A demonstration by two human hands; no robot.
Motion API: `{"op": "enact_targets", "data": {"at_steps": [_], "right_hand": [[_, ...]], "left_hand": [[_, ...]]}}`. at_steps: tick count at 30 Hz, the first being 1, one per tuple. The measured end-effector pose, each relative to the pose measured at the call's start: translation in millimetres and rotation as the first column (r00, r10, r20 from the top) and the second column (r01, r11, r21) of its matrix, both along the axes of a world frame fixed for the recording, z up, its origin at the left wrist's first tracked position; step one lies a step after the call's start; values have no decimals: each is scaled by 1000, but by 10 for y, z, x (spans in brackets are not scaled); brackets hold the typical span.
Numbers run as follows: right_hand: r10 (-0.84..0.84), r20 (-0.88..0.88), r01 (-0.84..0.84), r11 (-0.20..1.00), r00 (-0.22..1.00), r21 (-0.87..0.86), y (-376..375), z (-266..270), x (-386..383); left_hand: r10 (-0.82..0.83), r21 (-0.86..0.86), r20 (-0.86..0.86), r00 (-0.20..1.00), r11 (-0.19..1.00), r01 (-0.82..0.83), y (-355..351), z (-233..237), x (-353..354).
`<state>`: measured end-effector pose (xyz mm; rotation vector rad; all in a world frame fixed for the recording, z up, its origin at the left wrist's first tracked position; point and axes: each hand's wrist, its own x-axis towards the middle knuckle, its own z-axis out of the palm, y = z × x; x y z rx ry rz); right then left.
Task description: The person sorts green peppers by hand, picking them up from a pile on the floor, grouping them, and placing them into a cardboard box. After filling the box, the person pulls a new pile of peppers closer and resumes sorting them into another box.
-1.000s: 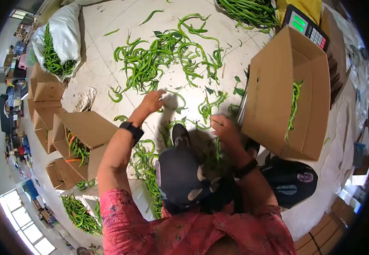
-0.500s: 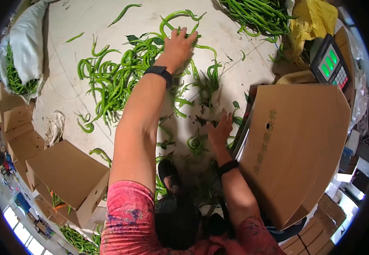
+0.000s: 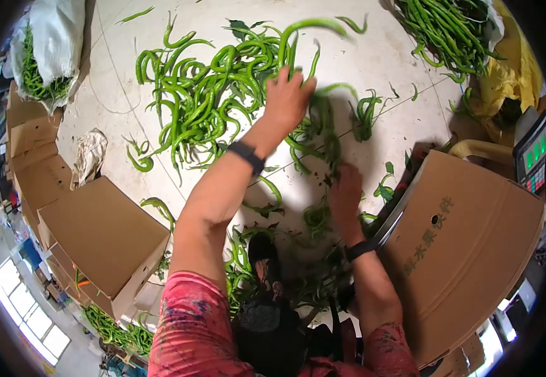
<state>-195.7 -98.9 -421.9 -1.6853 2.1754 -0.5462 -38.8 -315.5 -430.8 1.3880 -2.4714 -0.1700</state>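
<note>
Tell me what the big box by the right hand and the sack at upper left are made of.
The box looks like matte brown corrugated cardboard: stiff flat panels, printed characters. The sack is probably woven plastic, slightly shiny: white, softly creased.

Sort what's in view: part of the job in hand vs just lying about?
Likely in the job:
- long curled green peppers on the pale tiled floor
- left hand, at the peppers
- right hand, blurred, grip unclear

Apparently just lying about:
- crumpled off-white cloth
- yellow plastic bag
- black digital scale, lit, nothing visibly being weighed
</note>
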Motion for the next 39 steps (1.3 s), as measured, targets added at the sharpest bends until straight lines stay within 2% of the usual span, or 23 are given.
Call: {"op": "enact_targets", "data": {"at_steps": [4,5,6,7,9,11,12,13,14,15,16,17,18,19,22,26,31,33,35,36,37,38,39], "right_hand": [[251,183,-272,957,951,102,712,-139,346],[266,224,-305,938,938,163,887,-58,420],[279,264,-340,914,923,223,1005,45,507],[285,267,-345,913,921,216,1087,156,559],[242,429,-374,892,870,255,1133,454,615],[199,377,-322,898,905,299,1097,550,555],[155,316,-263,904,936,337,1060,556,467],[139,224,-193,951,965,241,983,482,342],[108,132,-126,982,985,138,875,399,212],[12,176,-38,989,984,146,658,470,112],[-86,219,52,987,972,155,355,612,21],[-29,146,9,990,989,141,84,747,-69],[-89,137,71,989,987,129,-41,703,-185],[-92,118,87,995,989,54,-146,639,-285],[-149,105,142,988,983,67,-527,538,-327],[-14,35,12,998,999,55,-805,191,-315],[38,-53,-37,999,998,21,-1035,76,-173],[37,160,-46,997,986,57,-936,28,-132],[100,165,-104,995,981,13,-678,-34,-57],[89,275,-122,987,957,106,-556,105,14],[58,382,-143,970,922,196,-408,249,37],[30,388,-130,963,921,235,-188,258,10],[5,286,-67,976,958,206,46,274,-29]], "left_hand": [[-160,255,260,952,963,92,872,282,602],[-255,535,263,930,841,80,992,524,721],[-361,646,211,908,749,147,1032,704,878],[-456,752,7,890,589,296,943,871,1098],[-47,836,-422,905,365,409,519,1240,1352],[233,617,-396,888,784,69,47,1291,1629],[287,379,-368,885,915,-139,-253,1118,1847],[246,169,-356,901,966,-197,-634,812,2170],[348,105,-252,903,937,-332,-938,466,2499],[455,31,-149,878,890,-456,-1113,184,2777],[551,80,-37,833,833,-548,-1202,9,2944],[631,120,78,772,763,-635,-1281,-108,3020],[670,227,159,725,690,-687,-1322,-109,3007],[668,234,146,730,694,-681,-1344,-113,2898],[588,346,295,753,669,-658,-1301,-5,2434],[393,193,130,910,890,-413,-1070,-126,2132],[94,180,2,996,979,-93,-287,-5,1570],[-5,282,-15,1000,959,9,80,120,1311],[-212,247,-154,965,937,246,424,97,1165],[-268,322,-153,951,897,304,575,30,1140],[-223,409,-279,934,852,326,679,238,1124],[-183,345,-357,916,885,311,722,353,1171],[-148,280,-434,888,915,290,777,440,1241]]}}
